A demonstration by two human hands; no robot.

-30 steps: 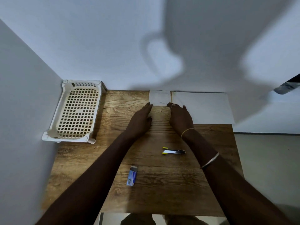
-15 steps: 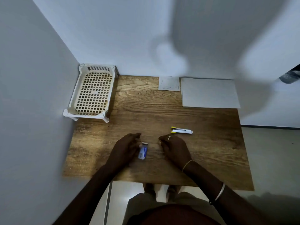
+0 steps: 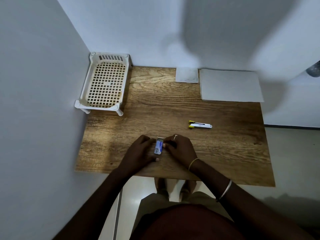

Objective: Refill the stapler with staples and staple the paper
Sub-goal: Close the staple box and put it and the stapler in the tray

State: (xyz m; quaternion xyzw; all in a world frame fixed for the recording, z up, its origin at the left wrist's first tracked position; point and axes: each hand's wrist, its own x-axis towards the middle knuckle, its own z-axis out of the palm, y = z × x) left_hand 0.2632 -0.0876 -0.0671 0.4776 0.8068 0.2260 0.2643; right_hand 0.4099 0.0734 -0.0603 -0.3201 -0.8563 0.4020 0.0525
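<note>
A small blue and white staple box (image 3: pixel 158 147) is held just above the wooden table (image 3: pixel 225 153) near its front edge. My left hand (image 3: pixel 140 153) grips it from the left and my right hand (image 3: pixel 180 148) pinches it from the right. The box's far end flap looks lifted. A white stapler with a yellow end (image 3: pixel 200 125) lies on the table to the right, beyond my right hand, untouched. A stack of white paper (image 3: pixel 230 85) lies at the back right, with a smaller paper square (image 3: pixel 187 75) beside it on the left.
A cream plastic lattice tray on short legs (image 3: pixel 103 84) stands at the back left corner against the walls. Walls close in the left and back sides. The table's front edge is near my body, and my feet show below it.
Both hands pulled back from the small paper at the rear to the front of the table and closed on the staple box. The camera view tilted downward.
</note>
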